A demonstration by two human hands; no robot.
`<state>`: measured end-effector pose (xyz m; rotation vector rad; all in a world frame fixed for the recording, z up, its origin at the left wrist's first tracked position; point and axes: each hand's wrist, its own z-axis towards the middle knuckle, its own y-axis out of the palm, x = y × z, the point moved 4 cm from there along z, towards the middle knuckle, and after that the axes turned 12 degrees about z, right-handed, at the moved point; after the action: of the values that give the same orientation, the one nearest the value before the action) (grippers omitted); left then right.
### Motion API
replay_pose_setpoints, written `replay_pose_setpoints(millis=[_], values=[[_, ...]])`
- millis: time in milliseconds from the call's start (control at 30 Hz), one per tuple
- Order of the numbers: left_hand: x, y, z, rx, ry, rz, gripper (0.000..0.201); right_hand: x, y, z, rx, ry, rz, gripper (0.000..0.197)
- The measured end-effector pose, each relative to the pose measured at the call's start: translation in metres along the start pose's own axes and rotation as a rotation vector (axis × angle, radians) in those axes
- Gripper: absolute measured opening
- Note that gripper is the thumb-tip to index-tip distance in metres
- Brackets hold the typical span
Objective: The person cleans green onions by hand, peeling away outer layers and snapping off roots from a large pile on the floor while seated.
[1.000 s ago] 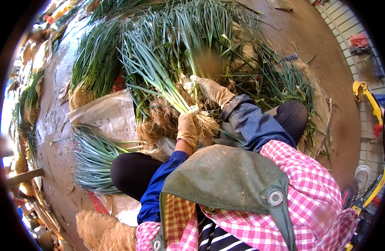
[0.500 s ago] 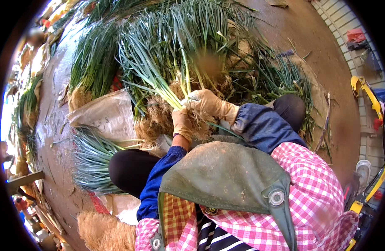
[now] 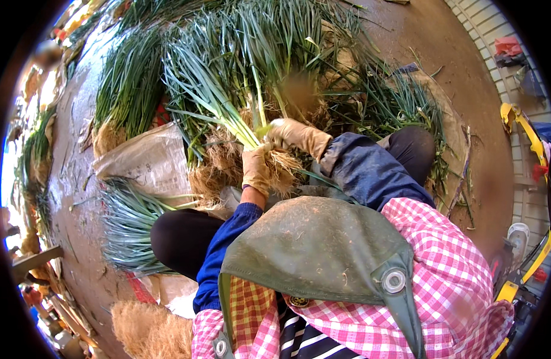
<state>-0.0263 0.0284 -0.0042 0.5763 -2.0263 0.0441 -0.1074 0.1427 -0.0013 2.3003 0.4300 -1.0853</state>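
My left hand, in a tan work glove, is closed round a bunch of green onions just above their pale, stringy roots. The leaves of the bunch point away and to the left. My right hand, gloved alike, is closed beside the white stems, its fingertips at a blurred yellow-green leaf. Behind both hands lies a big heap of green onions, roots toward me.
Another bundle lies at the far left, near a pale sack. Trimmed-looking green onions rest beside my left knee. A tan fibrous clump sits at lower left. Yellow metal parts stand at the right.
My right hand has shifted slightly up from the stems, and a yellow-green leaf now shows at its fingertips. The left hand keeps its hold on the bunch, which has tipped a little left.
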Motion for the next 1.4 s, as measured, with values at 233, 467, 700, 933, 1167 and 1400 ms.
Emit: replay_pose_setpoints(millis=[233, 467, 700, 933, 1167, 1400], values=[[-0.014, -0.01, 0.01, -0.075, -0.176, -0.194, 0.018, 0.0, -0.019, 0.032, 0.33, -0.287, -0.221, 0.021], [-0.012, -0.013, 0.003, -0.06, -0.282, -0.141, 0.015, 0.013, -0.056, 0.062, 0.708, -0.257, -0.552, 0.027], [-0.008, -0.008, 0.001, 0.053, -0.244, -0.103, 0.008, 0.003, -0.05, 0.07, -0.039, -0.073, 0.074, 0.025], [-0.019, 0.004, 0.008, -0.005, -0.245, -0.324, 0.01, -0.013, 0.001, 0.035, -0.142, 0.084, 0.349, 0.017], [-0.021, -0.002, 0.009, 0.04, -0.136, -0.008, 0.007, -0.051, -0.038, 0.089, 0.324, -0.002, -0.833, 0.027], [-0.018, 0.004, 0.009, 0.039, -0.002, 0.031, 0.011, -0.049, -0.043, 0.093, 0.228, -0.262, -0.528, 0.026]])
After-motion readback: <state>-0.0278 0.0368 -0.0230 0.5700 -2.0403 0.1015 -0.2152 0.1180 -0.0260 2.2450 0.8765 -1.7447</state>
